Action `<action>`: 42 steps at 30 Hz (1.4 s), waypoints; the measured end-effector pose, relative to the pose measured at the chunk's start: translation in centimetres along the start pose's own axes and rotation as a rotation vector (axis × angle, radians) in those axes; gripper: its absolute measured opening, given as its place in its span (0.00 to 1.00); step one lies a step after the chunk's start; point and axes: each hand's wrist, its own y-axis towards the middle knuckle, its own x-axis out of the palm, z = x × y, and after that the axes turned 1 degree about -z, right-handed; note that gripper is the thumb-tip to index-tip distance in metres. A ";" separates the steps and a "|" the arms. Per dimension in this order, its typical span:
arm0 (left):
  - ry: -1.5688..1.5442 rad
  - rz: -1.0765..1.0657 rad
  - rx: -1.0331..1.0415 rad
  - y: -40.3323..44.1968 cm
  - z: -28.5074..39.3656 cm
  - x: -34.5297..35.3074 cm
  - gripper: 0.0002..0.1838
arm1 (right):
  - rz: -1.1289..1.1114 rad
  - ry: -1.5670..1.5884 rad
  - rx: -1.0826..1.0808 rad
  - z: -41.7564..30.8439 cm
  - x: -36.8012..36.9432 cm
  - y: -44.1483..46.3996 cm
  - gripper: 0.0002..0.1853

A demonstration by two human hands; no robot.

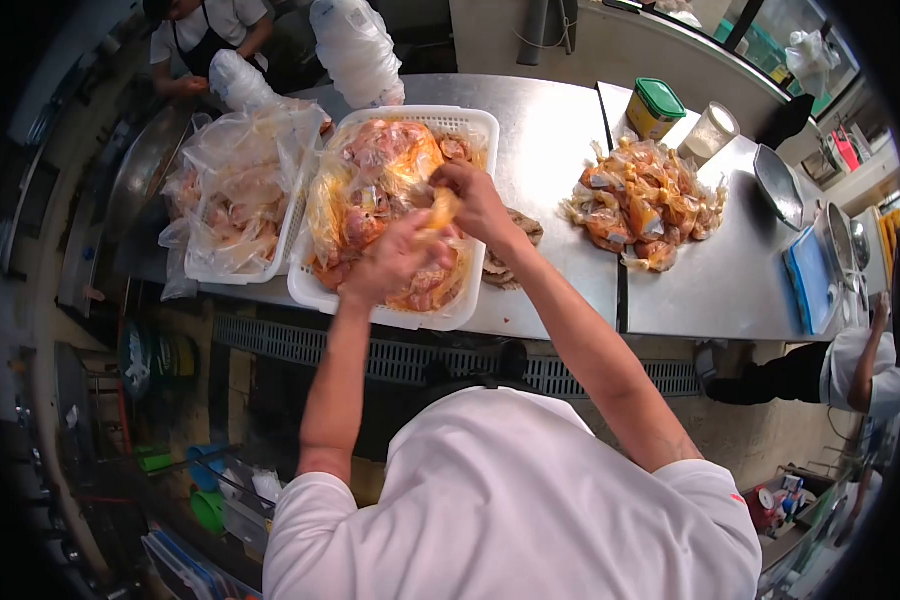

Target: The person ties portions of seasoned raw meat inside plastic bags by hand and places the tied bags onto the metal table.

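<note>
A white plastic crate (480, 125) holds plastic bags of orange, marinated raw meat (380, 150). Over its right half, my right hand (470, 200) is closed, fingers pinched around a yellowish, twisted bit of plastic bag (443, 208). My left hand (400, 258) is just below and left of it, close to the same plastic; motion blurs its fingers. Right of the crate lies a brownish cloth-like thing (515, 250), partly hidden by my right forearm.
A second white crate (225, 275) with bagged pale meat stands left. Many small tied bags of meat (650, 205) are heaped on the steel table (560, 130) at right, near a green-lidded tub (657, 108) and a clear container (708, 133). Other people (210, 35) work nearby.
</note>
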 end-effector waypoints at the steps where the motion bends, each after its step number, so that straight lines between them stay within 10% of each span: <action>1: -0.370 -0.289 0.118 0.9 -2.0 1.6 0.15 | -0.003 0.000 0.001 -1.2 -0.2 0.3 0.11; 3: -0.748 -0.560 0.239 0.9 -3.2 2.1 0.19 | -0.284 0.674 0.182 -3.3 -0.2 0.5 0.12; 7: -0.708 -0.051 0.259 3.7 -6.1 -3.7 0.11 | -0.253 0.456 0.383 -3.4 -0.5 0.6 0.12; 12: -0.305 0.048 0.312 4.9 -3.9 -5.6 0.05 | -0.100 0.189 0.246 -3.2 0.0 0.2 0.14; 17: 0.002 0.105 0.285 4.4 -1.7 -5.2 0.20 | -0.133 -0.031 0.019 -2.8 -0.2 -0.1 0.13; 21: 0.367 0.340 0.284 1.5 1.5 -0.2 0.30 | 0.072 0.184 0.248 -1.6 1.1 -1.0 0.20; 25: 0.463 0.636 0.485 2.6 -0.5 2.5 0.24 | 0.145 0.347 0.298 -1.8 1.9 -2.4 0.15; 35: -0.225 0.505 0.348 6.1 -4.0 1.5 0.09 | -0.227 0.817 0.449 0.0 -1.6 -4.3 0.12; 38: 0.549 0.561 0.579 6.6 -3.2 2.2 0.08 | -0.110 0.754 0.411 0.7 -1.7 -5.0 0.14; 42: 0.465 0.394 0.513 4.4 -0.5 4.5 0.09 | 0.139 0.535 0.403 0.2 -3.2 -6.3 0.12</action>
